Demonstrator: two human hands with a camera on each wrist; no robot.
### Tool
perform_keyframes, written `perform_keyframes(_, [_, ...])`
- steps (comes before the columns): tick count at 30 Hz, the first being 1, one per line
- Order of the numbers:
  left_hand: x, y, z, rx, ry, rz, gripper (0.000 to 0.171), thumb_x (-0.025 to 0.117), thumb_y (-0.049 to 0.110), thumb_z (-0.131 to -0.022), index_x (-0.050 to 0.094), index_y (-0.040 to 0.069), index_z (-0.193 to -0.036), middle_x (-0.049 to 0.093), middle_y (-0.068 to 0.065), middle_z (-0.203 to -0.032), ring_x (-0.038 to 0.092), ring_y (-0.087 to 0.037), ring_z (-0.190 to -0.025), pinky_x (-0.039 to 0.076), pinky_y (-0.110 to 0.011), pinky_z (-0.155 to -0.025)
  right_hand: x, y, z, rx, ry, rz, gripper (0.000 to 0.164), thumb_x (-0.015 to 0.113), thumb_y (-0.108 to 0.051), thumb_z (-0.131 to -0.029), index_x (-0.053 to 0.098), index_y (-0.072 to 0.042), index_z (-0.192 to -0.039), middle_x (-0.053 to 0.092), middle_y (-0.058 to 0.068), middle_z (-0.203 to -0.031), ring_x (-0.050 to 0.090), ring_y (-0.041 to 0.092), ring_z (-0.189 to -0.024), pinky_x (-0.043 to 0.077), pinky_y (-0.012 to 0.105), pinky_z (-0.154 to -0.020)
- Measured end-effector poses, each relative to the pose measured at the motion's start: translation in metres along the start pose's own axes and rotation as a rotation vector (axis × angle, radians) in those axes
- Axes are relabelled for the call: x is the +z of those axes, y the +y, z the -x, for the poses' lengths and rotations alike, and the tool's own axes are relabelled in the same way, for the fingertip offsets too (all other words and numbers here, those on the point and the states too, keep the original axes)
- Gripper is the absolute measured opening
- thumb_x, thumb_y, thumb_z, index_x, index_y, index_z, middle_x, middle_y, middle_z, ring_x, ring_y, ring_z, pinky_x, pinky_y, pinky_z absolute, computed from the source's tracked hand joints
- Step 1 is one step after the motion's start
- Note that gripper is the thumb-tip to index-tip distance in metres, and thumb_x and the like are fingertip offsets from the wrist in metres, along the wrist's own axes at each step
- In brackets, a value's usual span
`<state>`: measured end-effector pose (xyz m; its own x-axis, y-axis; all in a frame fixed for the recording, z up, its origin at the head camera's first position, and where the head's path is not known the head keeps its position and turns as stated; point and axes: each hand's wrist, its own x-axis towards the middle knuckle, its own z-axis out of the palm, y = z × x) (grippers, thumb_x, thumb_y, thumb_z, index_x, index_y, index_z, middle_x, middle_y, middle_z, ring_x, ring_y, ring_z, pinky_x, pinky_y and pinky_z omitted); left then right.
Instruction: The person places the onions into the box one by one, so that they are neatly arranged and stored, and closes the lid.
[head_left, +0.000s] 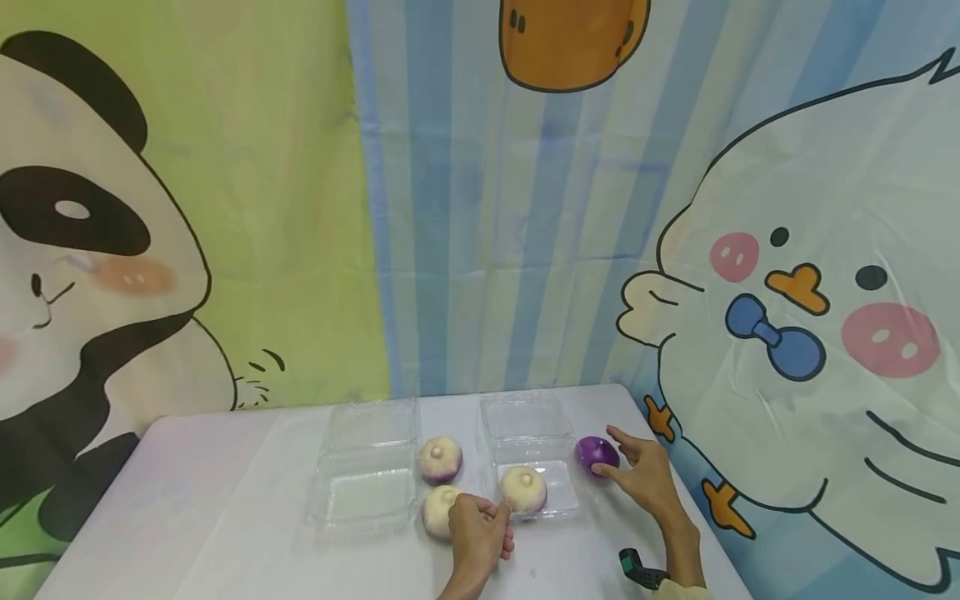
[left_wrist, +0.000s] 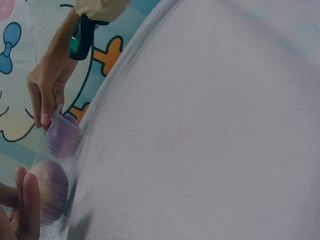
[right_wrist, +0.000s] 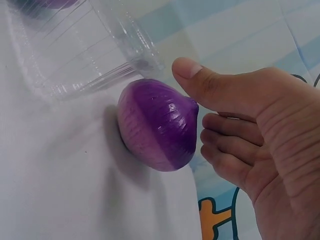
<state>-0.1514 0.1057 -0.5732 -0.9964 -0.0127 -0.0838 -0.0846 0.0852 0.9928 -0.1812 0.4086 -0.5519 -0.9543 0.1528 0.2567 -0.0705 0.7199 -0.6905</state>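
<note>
In the head view my right hand (head_left: pixel 641 471) is at a purple onion (head_left: pixel 597 454) on the table, right of an open clear plastic box (head_left: pixel 558 492). The right wrist view shows thumb and fingers spread, with a small gap between them and the onion (right_wrist: pixel 160 125). My left hand (head_left: pixel 476 537) is by the box's front left corner, close to the pale-topped onion (head_left: pixel 523 489) inside it. Whether it touches the box is unclear; its fingers (left_wrist: pixel 31 200) look fairly straight in the left wrist view. Partly behind this hand is another pale-topped onion (head_left: pixel 437 510).
One more onion (head_left: pixel 441 458) sits between the two boxes. The second clear box (head_left: pixel 363 500), lid open, stands on the left of the white table (head_left: pixel 225 500). A printed curtain (head_left: pixel 480 250) hangs right behind the table edge.
</note>
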Motion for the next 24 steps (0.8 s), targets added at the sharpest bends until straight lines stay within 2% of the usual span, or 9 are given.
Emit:
perform_keyframes(11, [-0.001, 0.000, 0.001, 0.018, -0.017, 0.011, 0.026, 0.076, 0.006, -0.097, 0.072, -0.009, -0.076, 0.068, -0.005, -0.051, 0.063, -0.011, -0.036, 0.058, -0.031, -0.037, 0.001, 0.010, 0.003, 0.011, 0.023, -0.028, 0.085, 0.100, -0.025, -0.080, 0.061, 0.003, -0.150, 0.065, 0.025, -0.150, 0.065, 0.047, -0.138, 0.056, 0.052, -0.109])
perform_keyframes(24, [-0.001, 0.000, 0.000, 0.003, -0.012, 0.011, 0.026, 0.075, 0.006, -0.096, 0.072, -0.008, -0.075, 0.068, -0.005, -0.051, 0.064, -0.012, -0.036, 0.059, -0.032, -0.038, 0.007, 0.015, 0.004, 0.034, 0.025, -0.005, 0.091, 0.099, -0.031, -0.082, 0.055, 0.004, -0.154, 0.062, 0.026, -0.154, 0.064, 0.048, -0.138, 0.057, 0.053, -0.109])
